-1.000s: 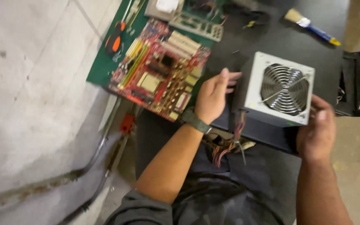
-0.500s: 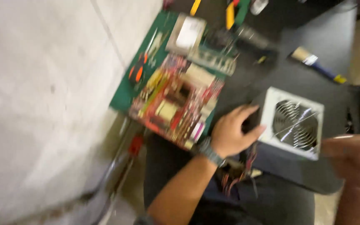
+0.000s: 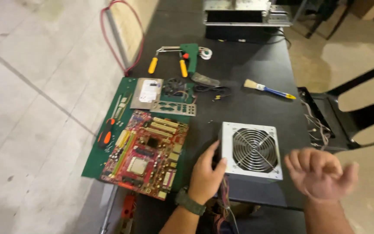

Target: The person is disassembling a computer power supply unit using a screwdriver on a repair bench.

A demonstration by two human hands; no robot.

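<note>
Red motherboard lies on the green mat at the far left. Beside it my left hand presses open against the grey power supply near the table's front edge. I judge that metal box heavy and rigid; grip its side walls. My right hand hangs free, fingers loosely curled.

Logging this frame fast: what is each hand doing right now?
Left hand: open, resting against the side of the grey metal power supply box with round fan grille.
Right hand: open, blurred, holding nothing, off the box.
</note>
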